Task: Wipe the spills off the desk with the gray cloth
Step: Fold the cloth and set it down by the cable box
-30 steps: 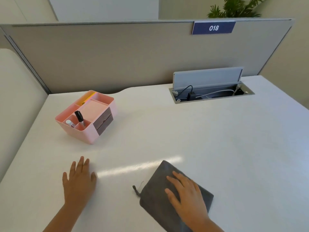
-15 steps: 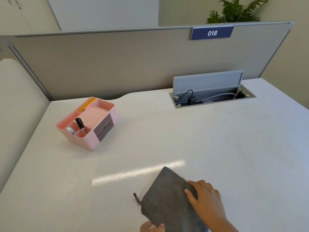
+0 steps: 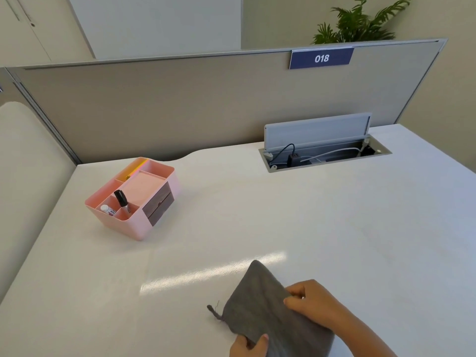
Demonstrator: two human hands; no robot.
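1. Gray folded fabric cloth (image 3: 273,310) lies on white surface (image 3: 309,215), near edge, centre-right; long axis runs diagonal, far-left tip to near-right.
2. Right hand (image 3: 315,304) pinches cloth's right edge, fingers curled narrow on the fabric. Left hand (image 3: 248,346) grips near-left corner, thumb on top; rest of it out of frame.
3. Both hands on cloth, right nearer its middle. Open surface lies ahead and left of it.
4. No spill clearly visible; bright streak (image 3: 213,273) just beyond cloth tip may be wet sheen or glare, can't tell.
5. Pink plastic desk organizer (image 3: 134,199) well apart, far left.
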